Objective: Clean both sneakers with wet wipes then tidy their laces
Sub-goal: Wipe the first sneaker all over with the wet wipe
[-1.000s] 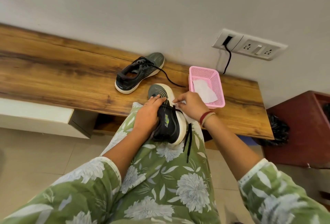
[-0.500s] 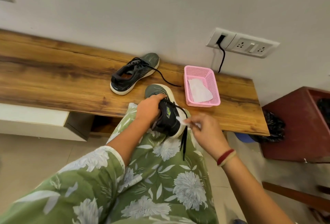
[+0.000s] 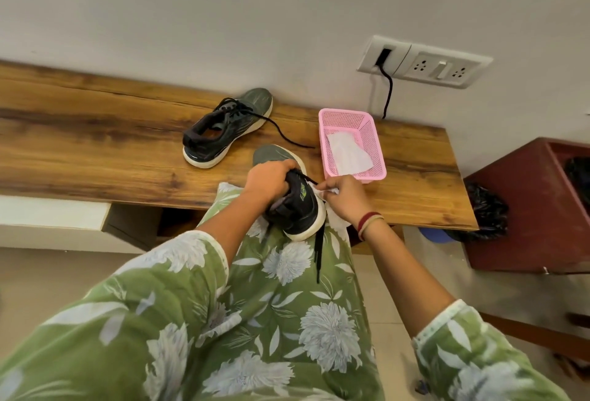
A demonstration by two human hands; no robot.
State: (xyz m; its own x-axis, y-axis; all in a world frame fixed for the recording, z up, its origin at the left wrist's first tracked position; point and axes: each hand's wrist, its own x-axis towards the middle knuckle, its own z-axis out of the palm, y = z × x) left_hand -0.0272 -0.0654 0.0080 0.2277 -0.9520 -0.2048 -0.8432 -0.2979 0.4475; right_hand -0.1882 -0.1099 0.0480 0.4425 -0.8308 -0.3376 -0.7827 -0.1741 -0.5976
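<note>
Both hands on one sneaker, wipe at its right flank.

I clamp my left hand [image 3: 269, 178] over the top of the sneaker [image 3: 295, 209] on my knee, its long axis running from heel near me to toe toward the table [image 3: 95, 145]. I pinch a wet wipe [image 3: 329, 191] in my right hand [image 3: 346, 199] against the shoe's right side, so that hand is best placed to wipe. Beyond, the second sneaker [image 3: 223, 129] lies on the table to the left, well apart, with the pink basket [image 3: 378, 145] of wipes to the right.
</note>
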